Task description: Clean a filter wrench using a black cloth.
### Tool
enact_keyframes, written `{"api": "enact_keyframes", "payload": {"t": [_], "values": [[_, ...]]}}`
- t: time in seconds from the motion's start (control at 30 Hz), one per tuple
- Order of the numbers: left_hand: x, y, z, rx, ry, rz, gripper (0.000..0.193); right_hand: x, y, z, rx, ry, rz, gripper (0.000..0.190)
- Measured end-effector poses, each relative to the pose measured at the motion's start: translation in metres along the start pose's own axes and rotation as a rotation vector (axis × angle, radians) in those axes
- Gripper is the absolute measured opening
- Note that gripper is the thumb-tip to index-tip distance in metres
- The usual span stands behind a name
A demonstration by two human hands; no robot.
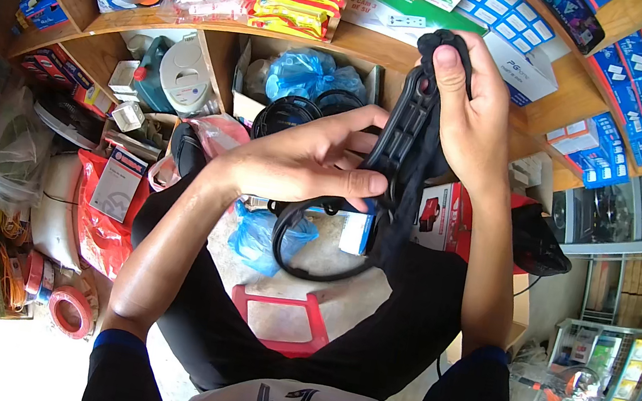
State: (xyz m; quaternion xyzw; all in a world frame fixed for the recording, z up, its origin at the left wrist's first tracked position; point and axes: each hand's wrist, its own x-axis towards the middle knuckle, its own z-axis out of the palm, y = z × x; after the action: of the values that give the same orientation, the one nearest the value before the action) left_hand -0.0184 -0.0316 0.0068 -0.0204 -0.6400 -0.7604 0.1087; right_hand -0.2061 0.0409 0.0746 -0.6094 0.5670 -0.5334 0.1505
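Observation:
My right hand (467,110) grips a black fabric strap at its bunched top end, with the thumb pressed over it. Beside the strap hangs a ribbed black plastic bar (401,125) with a hole near its upper end. My left hand (315,158) is at the lower part of this bar, its thumb in front and its fingers partly hidden behind; how firmly it holds the bar is unclear. A curved black band (309,274) loops down from the strap, over the space between my knees. What the whole black item is cannot be told.
Wooden shelves (211,17) with packaged sockets and boxes curve across the front. Below them are a cardboard box (247,107) with blue plastic bags and a green jug (154,73). A red plastic frame (278,348) lies between my legs. Red cable coils (70,312) are at left.

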Motion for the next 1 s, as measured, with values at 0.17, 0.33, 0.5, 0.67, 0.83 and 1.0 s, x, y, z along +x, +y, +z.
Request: {"api": "enact_keyframes", "payload": {"t": [0.17,0.33,0.5,0.67,0.83,1.0], "values": [[0.004,0.008,-0.006,-0.296,0.024,-0.128,0.058,0.008,0.008,-0.005,-0.217,0.384,-0.267,0.031],[0.007,-0.009,-0.010,-0.434,0.126,0.104,0.058,-0.003,-0.016,-0.007,-0.148,0.434,-0.169,0.025],[0.018,-0.006,-0.008,-0.587,0.329,0.165,0.050,-0.015,-0.013,0.013,-0.071,0.261,-0.161,0.023],[0.018,-0.007,-0.013,-0.657,0.339,0.199,0.039,-0.022,-0.014,0.024,-0.241,0.155,-0.035,0.019],[0.027,-0.004,-0.008,-0.485,0.410,0.212,0.049,-0.022,-0.002,0.036,-0.068,0.121,0.066,0.023],[0.023,0.002,-0.011,-0.448,0.608,0.195,0.042,-0.015,-0.010,0.026,0.262,0.066,0.224,0.027]]}}
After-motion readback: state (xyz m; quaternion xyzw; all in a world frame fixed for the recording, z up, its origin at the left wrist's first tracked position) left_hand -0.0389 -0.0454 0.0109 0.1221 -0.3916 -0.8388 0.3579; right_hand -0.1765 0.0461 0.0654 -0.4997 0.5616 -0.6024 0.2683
